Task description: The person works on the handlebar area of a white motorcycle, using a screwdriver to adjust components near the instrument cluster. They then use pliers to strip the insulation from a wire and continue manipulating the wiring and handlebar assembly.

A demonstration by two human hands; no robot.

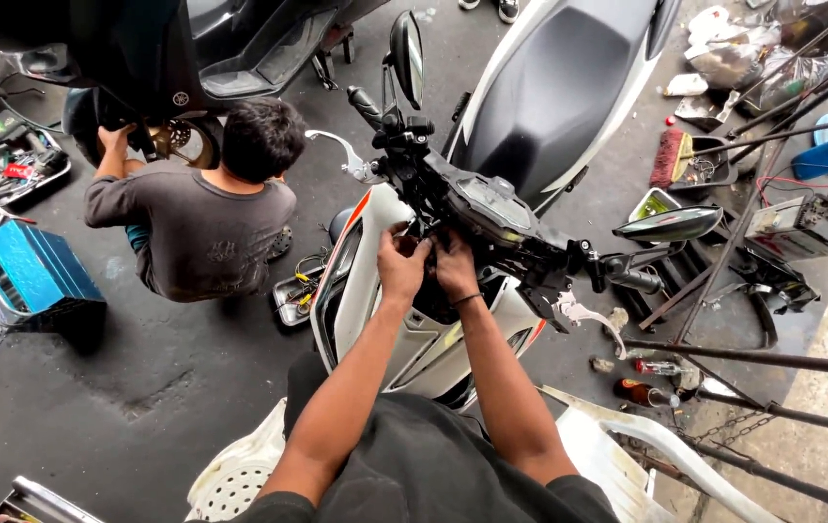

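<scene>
Gripping both hands, left hand (401,263) and right hand (455,266), handlebar (491,218) slanting upper-left to lower-right.

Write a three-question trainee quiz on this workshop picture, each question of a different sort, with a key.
1. True or false: both hands, left hand and right hand, are at the white scooter just below its handlebar.
2. The co-worker crouches beside: A) a blue toolbox B) a ladder C) a sink.
3. Fill in: the mirror on the right has a ___ housing.

Key: 1 true; 2 A; 3 black.
</scene>
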